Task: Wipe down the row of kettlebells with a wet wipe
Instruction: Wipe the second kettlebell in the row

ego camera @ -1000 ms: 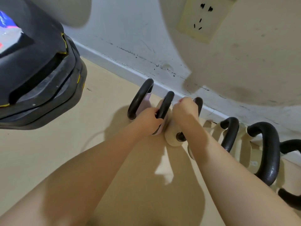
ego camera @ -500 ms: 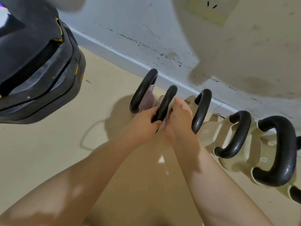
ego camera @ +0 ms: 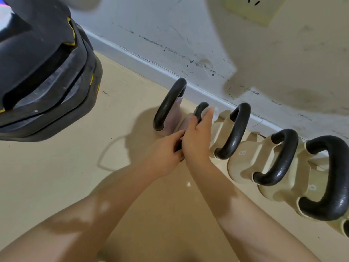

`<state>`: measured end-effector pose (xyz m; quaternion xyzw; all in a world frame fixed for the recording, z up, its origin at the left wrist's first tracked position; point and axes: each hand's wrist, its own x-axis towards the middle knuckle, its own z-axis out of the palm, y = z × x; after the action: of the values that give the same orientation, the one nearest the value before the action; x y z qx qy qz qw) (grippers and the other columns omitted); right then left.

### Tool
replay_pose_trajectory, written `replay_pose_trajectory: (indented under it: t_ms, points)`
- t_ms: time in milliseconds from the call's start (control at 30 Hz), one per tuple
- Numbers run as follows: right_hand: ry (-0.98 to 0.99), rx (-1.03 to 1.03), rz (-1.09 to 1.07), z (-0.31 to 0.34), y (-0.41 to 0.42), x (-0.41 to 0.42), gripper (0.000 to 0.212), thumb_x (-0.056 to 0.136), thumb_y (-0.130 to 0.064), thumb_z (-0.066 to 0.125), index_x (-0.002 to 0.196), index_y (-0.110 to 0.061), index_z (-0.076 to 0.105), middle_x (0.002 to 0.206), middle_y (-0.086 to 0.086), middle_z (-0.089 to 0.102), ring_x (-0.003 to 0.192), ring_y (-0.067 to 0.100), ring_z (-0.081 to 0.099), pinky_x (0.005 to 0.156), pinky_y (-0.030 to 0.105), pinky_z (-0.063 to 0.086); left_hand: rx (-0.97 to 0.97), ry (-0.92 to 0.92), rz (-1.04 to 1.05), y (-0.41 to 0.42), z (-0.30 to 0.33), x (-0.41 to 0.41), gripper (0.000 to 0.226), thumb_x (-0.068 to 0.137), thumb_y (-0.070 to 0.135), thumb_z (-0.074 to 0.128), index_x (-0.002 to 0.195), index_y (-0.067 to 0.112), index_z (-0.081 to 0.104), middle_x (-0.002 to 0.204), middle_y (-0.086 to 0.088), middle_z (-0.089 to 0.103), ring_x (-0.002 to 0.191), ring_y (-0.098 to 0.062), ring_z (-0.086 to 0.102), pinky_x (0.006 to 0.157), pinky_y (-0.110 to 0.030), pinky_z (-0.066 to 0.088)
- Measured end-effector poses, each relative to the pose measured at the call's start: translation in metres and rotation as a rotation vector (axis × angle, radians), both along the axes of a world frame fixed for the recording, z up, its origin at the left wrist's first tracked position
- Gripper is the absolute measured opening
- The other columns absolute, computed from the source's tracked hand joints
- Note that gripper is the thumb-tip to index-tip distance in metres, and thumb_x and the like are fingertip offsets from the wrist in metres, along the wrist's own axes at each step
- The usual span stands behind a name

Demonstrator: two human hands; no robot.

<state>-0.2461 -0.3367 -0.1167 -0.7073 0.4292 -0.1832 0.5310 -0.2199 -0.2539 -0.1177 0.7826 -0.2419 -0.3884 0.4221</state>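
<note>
Kettlebells (ego camera: 243, 161) stand in a row on the tan floor (ego camera: 56, 176), close along the white baseboard (ego camera: 132, 55), black handles up. Two at the left end have pinkish bodies, the rest cream.

Both hands work on the second kettlebell (ego camera: 201, 109) from the left. Left hand (ego camera: 164, 154) is closed around the near, lower end of its black handle. Right hand (ego camera: 196, 137) is wrapped over the upper part of the same handle; a scrap of white shows at its fingertips (ego camera: 211, 111), probably the wet wipe (ego camera: 215, 115), though most of it is hidden.

Handling, as a judgement:
- Bells look like cast weights: heavy, rigid, not fragile. Unlikely to shift under wiping pressure; no need to lift.
- Handles look glossy, likely slick once wet. Steady with the left hand low on the handle leg, and slide the wipe along the curve with the right.
- Bodies are faceted and matte; flat sides suit a flat palm press.
- Wipe is thin, soft and limp; keep it pinched between fingers and metal so it does not bunch up.
- Bells sit tightly side by side, so gaps between them are hard to reach.

Black equipment base (ego camera: 47, 72) sits at the left, well apart.
</note>
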Motion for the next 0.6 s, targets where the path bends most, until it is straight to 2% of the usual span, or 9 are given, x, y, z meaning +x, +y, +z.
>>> replay_pose_trajectory:
  t_ms: [33,67,100,133,200,300,367,467,600]
  points:
    - [-0.032,0.062,-0.002,-0.001,-0.009,0.005,0.049,0.097,-0.028,0.035,0.144,-0.026,0.02,0.14,0.011,0.016,0.11,0.008,0.053,0.095,0.028,0.044,-0.016,0.003,-0.004,0.001,-0.001,-0.001,0.036,0.074,0.024,0.05,0.11,0.02,0.057,0.083,-0.002,0.067,0.077,-0.024,0.061,0.082,-0.052,0.051]
    - [-0.095,0.177,-0.013,-0.002,-0.019,0.009,0.045,0.095,-0.035,0.037,0.139,-0.029,0.032,0.131,0.009,0.053,0.114,0.011,0.054,0.096,0.031,0.045,-0.009,0.005,-0.006,0.002,-0.001,-0.001,0.034,0.073,0.024,0.05,0.107,0.021,0.056,0.08,-0.002,0.066,0.078,-0.026,0.063,0.082,-0.052,0.051]
    - [-0.124,0.331,-0.033,0.0,-0.028,0.011,0.035,0.092,-0.041,0.04,0.124,-0.03,0.05,0.117,0.007,0.062,0.107,0.017,0.059,0.091,0.034,0.049,-0.004,0.014,-0.004,0.004,-0.004,0.0,0.034,0.075,0.022,0.051,0.108,0.022,0.056,0.082,-0.002,0.067,0.081,-0.027,0.064,0.084,-0.051,0.051]
    - [-0.143,0.487,-0.048,0.002,-0.033,0.012,0.025,0.089,-0.043,0.044,0.103,-0.027,0.058,0.094,0.001,0.061,0.093,0.02,0.061,0.079,0.032,0.053,-0.001,0.021,0.003,0.005,-0.004,0.0,0.035,0.077,0.019,0.053,0.111,0.023,0.055,0.086,-0.004,0.068,0.085,-0.026,0.065,0.086,-0.05,0.051]
    - [-0.206,0.53,0.0,0.003,-0.039,0.01,0.02,0.09,-0.036,0.046,0.085,-0.019,0.055,0.083,0.007,0.053,0.079,0.02,0.055,0.06,0.02,0.052,-0.013,0.046,0.023,0.008,-0.005,0.002,0.036,0.082,0.011,0.055,0.116,0.023,0.055,0.093,-0.007,0.07,0.089,-0.025,0.066,0.089,-0.047,0.051]
    - [-0.179,0.14,0.286,0.01,-0.049,0.006,0.027,0.097,-0.023,0.036,0.084,-0.015,0.059,0.097,0.001,0.058,0.09,0.008,0.053,0.07,0.005,0.042,-0.066,0.083,0.032,0.014,-0.005,0.003,0.035,0.084,0.006,0.054,0.115,0.024,0.054,0.097,-0.018,0.068,0.092,-0.032,0.065,0.09,-0.044,0.051]
    - [-0.011,-0.09,0.52,0.018,-0.061,0.011,0.037,0.1,-0.025,0.03,0.079,-0.015,0.06,0.081,-0.007,0.056,0.077,0.002,0.051,0.072,0.014,0.04,-0.09,0.099,0.059,0.019,-0.004,0.002,0.032,0.085,0.004,0.053,0.105,0.029,0.054,0.101,-0.025,0.065,0.096,-0.039,0.061,0.09,-0.044,0.048]
    - [0.35,-0.422,0.863,0.03,-0.066,0.028,0.048,0.098,-0.044,0.028,0.071,-0.017,0.058,0.068,-0.002,0.052,0.065,0.015,0.049,0.067,0.031,0.043,-0.133,0.117,0.087,0.023,-0.004,0.0,0.039,0.085,0.003,0.052,0.1,0.038,0.053,0.105,-0.026,0.064,0.1,-0.039,0.059,0.092,-0.041,0.048]
    - [0.455,-1.092,1.389,0.037,-0.055,0.024,0.033,0.097,-0.037,0.034,0.074,-0.023,0.053,0.067,0.0,0.056,0.075,0.025,0.051,0.084,0.039,0.041,-0.115,0.118,0.107,0.026,-0.009,-0.004,0.038,0.088,-0.002,0.051,0.123,0.013,0.05,0.108,-0.02,0.065,0.1,-0.03,0.062,0.083,-0.019,0.048]
